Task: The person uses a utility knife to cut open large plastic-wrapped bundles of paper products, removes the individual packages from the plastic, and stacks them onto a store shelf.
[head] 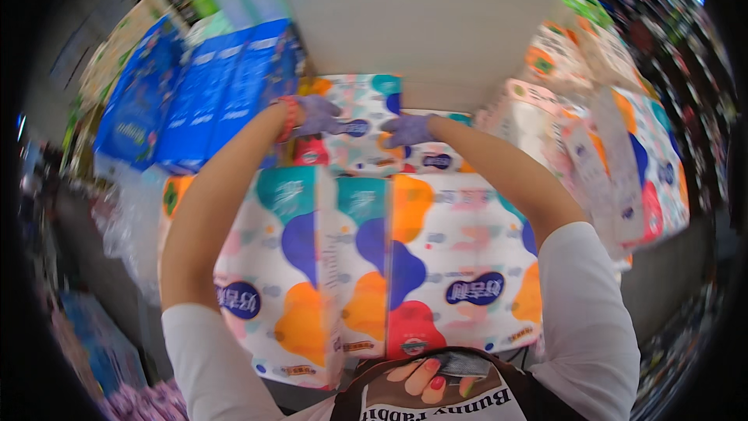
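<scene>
My left hand [318, 116], in a thin purple glove, lies on the left side of a colourful tissue multipack [365, 149] standing at the back of the stack. On that same pack's right edge rests my right hand [407, 130], gloved alike. Both hands' fingers point towards each other, partly blurred; the far sides of the pack and the thumbs' hold are hidden. Another pack [438, 159] of the same print stands just right of it. Nearer to me lie larger packs in the same wrapping [461, 257], side by side below my forearms.
Blue tissue packs [216, 99] stand at the left, with clear plastic film [131, 228] below them. More wrapped tissue packs [648, 158] are piled at the right. A large pale panel [415, 17] rises behind the stack. Crowded shelves [660, 29] line the far right.
</scene>
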The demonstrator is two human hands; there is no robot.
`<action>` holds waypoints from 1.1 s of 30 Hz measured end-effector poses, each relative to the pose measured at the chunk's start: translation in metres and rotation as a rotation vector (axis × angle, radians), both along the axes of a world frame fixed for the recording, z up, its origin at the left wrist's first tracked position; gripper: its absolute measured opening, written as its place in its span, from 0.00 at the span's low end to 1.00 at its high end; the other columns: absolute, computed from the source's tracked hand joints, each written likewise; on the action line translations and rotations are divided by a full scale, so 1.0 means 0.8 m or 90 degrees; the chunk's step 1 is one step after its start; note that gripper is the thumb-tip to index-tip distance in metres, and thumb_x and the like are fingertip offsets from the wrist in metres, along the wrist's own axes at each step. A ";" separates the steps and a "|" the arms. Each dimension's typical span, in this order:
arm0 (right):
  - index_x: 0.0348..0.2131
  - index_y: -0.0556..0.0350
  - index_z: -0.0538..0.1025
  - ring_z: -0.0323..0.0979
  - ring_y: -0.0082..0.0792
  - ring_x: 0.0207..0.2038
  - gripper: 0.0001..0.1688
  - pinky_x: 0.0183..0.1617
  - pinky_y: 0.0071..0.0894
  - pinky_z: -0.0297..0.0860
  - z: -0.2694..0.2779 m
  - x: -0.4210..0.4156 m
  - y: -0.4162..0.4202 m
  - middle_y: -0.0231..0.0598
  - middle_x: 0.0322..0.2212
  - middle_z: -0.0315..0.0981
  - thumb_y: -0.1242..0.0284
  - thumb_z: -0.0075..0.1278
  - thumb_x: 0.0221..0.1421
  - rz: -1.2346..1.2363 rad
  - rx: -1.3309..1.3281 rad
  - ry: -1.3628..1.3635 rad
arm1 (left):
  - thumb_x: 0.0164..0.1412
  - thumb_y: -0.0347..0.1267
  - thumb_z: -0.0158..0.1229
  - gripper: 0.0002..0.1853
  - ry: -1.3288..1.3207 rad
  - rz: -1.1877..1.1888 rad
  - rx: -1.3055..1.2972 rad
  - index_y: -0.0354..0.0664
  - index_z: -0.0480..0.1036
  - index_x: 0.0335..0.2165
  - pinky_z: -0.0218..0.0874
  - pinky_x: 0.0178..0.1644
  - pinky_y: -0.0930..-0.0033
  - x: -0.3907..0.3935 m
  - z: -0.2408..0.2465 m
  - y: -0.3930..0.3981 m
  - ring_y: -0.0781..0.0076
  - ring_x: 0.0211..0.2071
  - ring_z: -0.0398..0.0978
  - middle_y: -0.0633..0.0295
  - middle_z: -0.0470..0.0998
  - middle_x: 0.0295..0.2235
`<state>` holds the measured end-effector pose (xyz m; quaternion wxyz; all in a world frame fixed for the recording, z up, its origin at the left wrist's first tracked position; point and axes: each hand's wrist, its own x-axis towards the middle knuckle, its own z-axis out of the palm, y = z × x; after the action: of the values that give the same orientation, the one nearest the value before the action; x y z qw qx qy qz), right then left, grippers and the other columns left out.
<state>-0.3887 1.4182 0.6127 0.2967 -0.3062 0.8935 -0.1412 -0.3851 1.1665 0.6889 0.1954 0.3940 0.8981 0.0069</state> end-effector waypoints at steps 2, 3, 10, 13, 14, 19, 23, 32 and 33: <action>0.53 0.50 0.59 0.61 0.44 0.49 0.33 0.52 0.37 0.58 0.041 0.031 0.020 0.47 0.48 0.60 0.56 0.43 0.50 0.009 -0.060 0.111 | 0.54 0.31 0.49 0.20 0.040 -0.105 0.025 0.44 0.64 0.48 0.63 0.42 0.72 -0.022 -0.010 0.019 0.66 0.39 0.70 0.57 0.66 0.46; 0.52 0.50 0.61 0.61 0.45 0.49 0.31 0.52 0.37 0.57 0.067 0.059 0.042 0.46 0.48 0.60 0.59 0.44 0.50 -0.021 -0.117 0.142 | 0.54 0.31 0.49 0.21 -0.118 0.049 0.058 0.44 0.63 0.48 0.62 0.43 0.71 0.000 0.014 0.058 0.65 0.41 0.69 0.57 0.64 0.48; 0.45 0.53 0.68 0.66 0.31 0.44 0.27 0.49 0.25 0.61 0.287 0.298 0.349 0.40 0.41 0.68 0.66 0.54 0.44 -0.501 -0.272 0.631 | 0.55 0.31 0.50 0.27 -0.351 0.122 0.343 0.42 0.54 0.53 0.61 0.46 0.69 0.098 0.088 0.317 0.72 0.45 0.65 0.58 0.63 0.50; 0.44 0.54 0.69 0.68 0.30 0.41 0.23 0.45 0.25 0.62 0.287 0.338 0.560 0.40 0.38 0.70 0.64 0.49 0.48 -0.674 -0.102 0.775 | 0.53 0.27 0.49 0.27 -0.450 -0.019 0.390 0.54 0.57 0.53 0.60 0.49 0.67 0.145 0.089 0.424 0.69 0.45 0.65 0.57 0.60 0.50; 0.44 0.54 0.70 0.69 0.29 0.38 0.24 0.41 0.26 0.64 0.272 0.360 0.631 0.39 0.34 0.71 0.62 0.49 0.48 -0.711 -0.036 0.727 | 0.52 0.26 0.49 0.28 -0.445 -0.004 0.412 0.58 0.58 0.52 0.61 0.48 0.66 0.168 0.094 0.454 0.66 0.44 0.65 0.57 0.60 0.49; 0.31 0.51 0.70 0.71 0.26 0.30 0.21 0.30 0.29 0.71 0.187 0.409 0.688 0.32 0.27 0.70 0.54 0.51 0.45 -1.007 -0.542 0.080 | 0.40 0.32 0.62 0.46 -0.321 0.154 0.596 0.51 0.45 0.56 0.56 0.51 0.66 0.227 -0.010 0.610 0.59 0.49 0.60 0.52 0.60 0.48; 0.45 0.56 0.65 0.67 0.31 0.43 0.29 0.45 0.34 0.66 0.184 0.426 0.689 0.37 0.41 0.66 0.58 0.49 0.48 -0.732 -0.721 0.041 | 0.34 0.37 0.69 0.61 -0.452 0.438 0.814 0.39 0.33 0.57 0.53 0.53 0.67 0.262 -0.007 0.644 0.60 0.52 0.56 0.51 0.60 0.50; 0.46 0.55 0.64 0.65 0.39 0.45 0.28 0.48 0.42 0.64 0.196 0.262 0.452 0.42 0.43 0.65 0.63 0.48 0.46 -0.558 -1.107 -0.152 | 0.38 0.35 0.64 0.47 -0.480 0.222 0.971 0.52 0.46 0.55 0.62 0.45 0.57 0.172 0.114 0.392 0.67 0.43 0.65 0.62 0.63 0.45; 0.47 0.53 0.64 0.66 0.41 0.44 0.28 0.47 0.44 0.65 0.190 0.229 0.433 0.44 0.42 0.65 0.64 0.49 0.46 -0.543 -1.109 -0.187 | 0.38 0.40 0.63 0.47 -0.476 0.263 0.900 0.53 0.46 0.55 0.61 0.43 0.53 0.163 0.126 0.361 0.63 0.44 0.65 0.61 0.61 0.48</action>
<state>-0.2051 1.7647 0.7643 -0.0005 -0.0489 0.4667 -0.8831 -0.2544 1.4555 0.7899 0.1820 0.2229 0.6120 0.7366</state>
